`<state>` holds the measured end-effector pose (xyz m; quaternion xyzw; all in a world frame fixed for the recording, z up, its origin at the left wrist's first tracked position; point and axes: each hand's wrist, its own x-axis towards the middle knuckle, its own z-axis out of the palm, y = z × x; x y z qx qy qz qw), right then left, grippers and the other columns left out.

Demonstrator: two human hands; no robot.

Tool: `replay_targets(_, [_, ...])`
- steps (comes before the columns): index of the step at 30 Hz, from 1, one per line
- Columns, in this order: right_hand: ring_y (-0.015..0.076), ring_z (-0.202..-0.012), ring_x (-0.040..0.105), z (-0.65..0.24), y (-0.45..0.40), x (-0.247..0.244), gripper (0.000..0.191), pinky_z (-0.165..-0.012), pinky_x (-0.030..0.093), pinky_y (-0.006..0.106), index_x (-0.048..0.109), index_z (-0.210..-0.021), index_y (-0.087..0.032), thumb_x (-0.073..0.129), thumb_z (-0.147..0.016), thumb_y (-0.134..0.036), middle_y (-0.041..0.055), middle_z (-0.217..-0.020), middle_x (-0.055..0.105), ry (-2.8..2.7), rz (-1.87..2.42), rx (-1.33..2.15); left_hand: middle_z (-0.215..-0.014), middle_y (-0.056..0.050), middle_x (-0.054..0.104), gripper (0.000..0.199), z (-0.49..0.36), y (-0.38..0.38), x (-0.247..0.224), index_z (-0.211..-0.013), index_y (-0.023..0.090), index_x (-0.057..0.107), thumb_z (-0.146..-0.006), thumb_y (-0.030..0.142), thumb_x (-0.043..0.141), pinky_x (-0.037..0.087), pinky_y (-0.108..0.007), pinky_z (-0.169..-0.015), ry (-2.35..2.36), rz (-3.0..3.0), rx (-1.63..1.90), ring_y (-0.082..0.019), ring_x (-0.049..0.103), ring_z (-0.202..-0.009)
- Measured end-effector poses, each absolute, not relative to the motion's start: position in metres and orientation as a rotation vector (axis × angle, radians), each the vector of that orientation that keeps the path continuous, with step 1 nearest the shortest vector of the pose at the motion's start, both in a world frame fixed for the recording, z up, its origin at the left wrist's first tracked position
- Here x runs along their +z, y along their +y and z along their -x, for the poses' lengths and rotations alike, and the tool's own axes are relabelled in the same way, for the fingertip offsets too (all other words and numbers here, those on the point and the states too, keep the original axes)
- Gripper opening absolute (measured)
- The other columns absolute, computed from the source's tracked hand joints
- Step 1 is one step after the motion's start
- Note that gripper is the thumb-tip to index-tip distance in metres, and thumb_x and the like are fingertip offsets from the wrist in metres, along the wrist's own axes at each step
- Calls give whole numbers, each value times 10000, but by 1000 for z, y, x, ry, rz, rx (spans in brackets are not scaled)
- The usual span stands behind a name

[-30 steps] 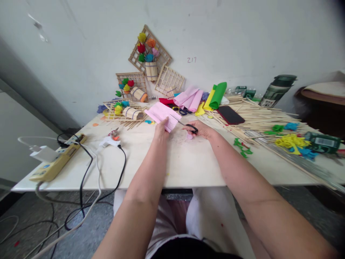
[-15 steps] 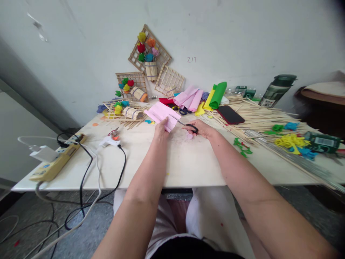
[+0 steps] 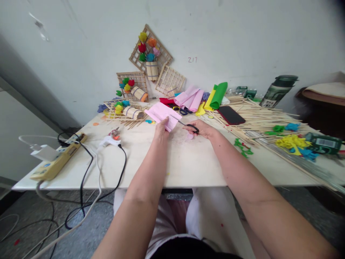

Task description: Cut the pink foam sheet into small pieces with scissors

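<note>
A sheet of pink crepe paper (image 3: 159, 110) is pinched in my left hand (image 3: 162, 130), thumb on top, held above the white table (image 3: 188, 165). My right hand (image 3: 201, 128) grips black-handled scissors (image 3: 193, 127), fingers through the loops. Their blades point left and meet the right side of the pink sheet. On the tabletop just below the scissors lies a small round pink piece (image 3: 190, 136). Behind the sheet rest more folded pink paper (image 3: 191, 99) and a second pair of scissors (image 3: 184, 112) with dark blue handles.
Yellow power strip (image 3: 60, 158) and white glue gun (image 3: 110, 141) with trailing cords lie at left. Stick lattices with paper flowers (image 3: 149, 46) lean on the wall. Rolled green paper (image 3: 219, 95), a phone (image 3: 231, 115), wooden sticks (image 3: 258, 118) and a tilted bottle (image 3: 279, 90) stand rightward.
The view has shifted very slightly. Both hands, the pink sheet and the scissors keep nearly the same positions.
</note>
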<state>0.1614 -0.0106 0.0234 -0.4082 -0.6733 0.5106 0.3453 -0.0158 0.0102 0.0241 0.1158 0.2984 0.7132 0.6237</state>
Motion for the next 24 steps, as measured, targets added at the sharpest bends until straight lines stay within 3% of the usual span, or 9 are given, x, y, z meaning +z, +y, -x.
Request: replay_targets(24, [50, -338, 403, -153, -29, 40, 156, -314, 290, 153, 643, -819, -90, 636, -796, -245, -33, -457, 516, -1475, 1124, 1542, -859, -56, 719, 323, 9, 3, 24, -1034, 135, 651, -746, -5, 609, 564, -291, -818, 707, -348, 1573, -185, 692, -845])
